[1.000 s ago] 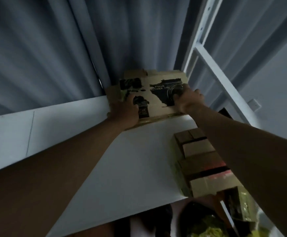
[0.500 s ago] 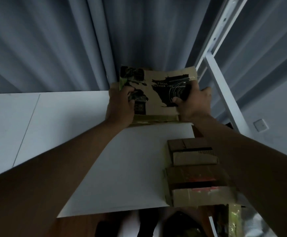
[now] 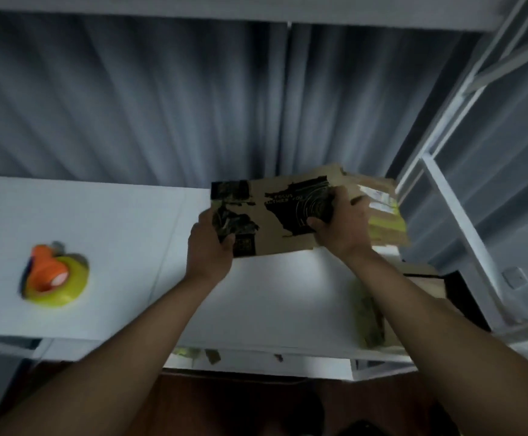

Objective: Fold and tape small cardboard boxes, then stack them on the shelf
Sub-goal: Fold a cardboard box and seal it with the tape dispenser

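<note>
A flat brown cardboard box (image 3: 275, 221) with black print is held above the white table (image 3: 124, 234), at the far side near the curtain. My left hand (image 3: 210, 247) grips its lower left corner. My right hand (image 3: 339, 225) grips its right part, fingers curled over the black print. Behind my right hand lies a pile of flattened cardboard (image 3: 382, 215) with yellow tape and a label. A tape dispenser (image 3: 53, 275), orange with a yellow roll, sits on the table at the left.
A grey curtain (image 3: 193, 105) hangs behind the table. A white metal shelf frame (image 3: 454, 215) stands at the right, with cardboard boxes (image 3: 426, 278) partly hidden behind my right forearm. The table's near edge runs across the lower middle.
The view has swung left and down, bringing the tape dispenser into sight. Both hands have lifted the printed cardboard off the pile and toward me.
</note>
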